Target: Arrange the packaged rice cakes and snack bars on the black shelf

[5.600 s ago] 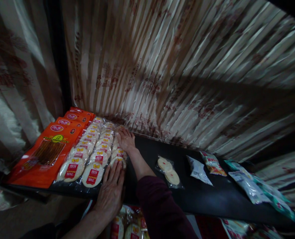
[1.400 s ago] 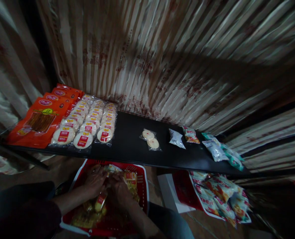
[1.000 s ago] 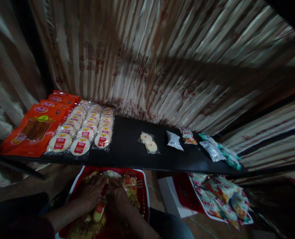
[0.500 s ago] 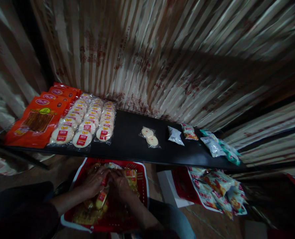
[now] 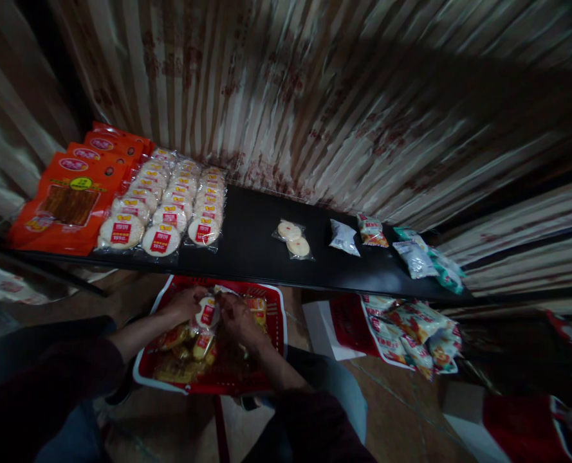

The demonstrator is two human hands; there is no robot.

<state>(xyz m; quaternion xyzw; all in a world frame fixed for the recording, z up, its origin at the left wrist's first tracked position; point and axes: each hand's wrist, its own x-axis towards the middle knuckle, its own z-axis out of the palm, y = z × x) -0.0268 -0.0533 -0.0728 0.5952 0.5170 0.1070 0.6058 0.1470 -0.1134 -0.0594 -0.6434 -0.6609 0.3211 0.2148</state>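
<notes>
Both of my hands are inside a red basket with a white rim, below the front edge of the black shelf. Between them is a clear-wrapped rice cracker pack with a red label. My left hand has its fingers closed on the pack's left edge. On the other side, my right hand is curled near the pack; its fingertips are partly hidden, so its hold is unclear. Under the hands lie yellow-wrapped snacks and another small labelled pack.
On the black shelf are orange bags, rows of rice crackers, a loose cracker pack, a white packet and green bags. Lower right, another container holds snack bags.
The view has tilted down, so the shelf and basket appear higher. The cracker pack between my hands now shows clearly, with my left hand at its edge.
</notes>
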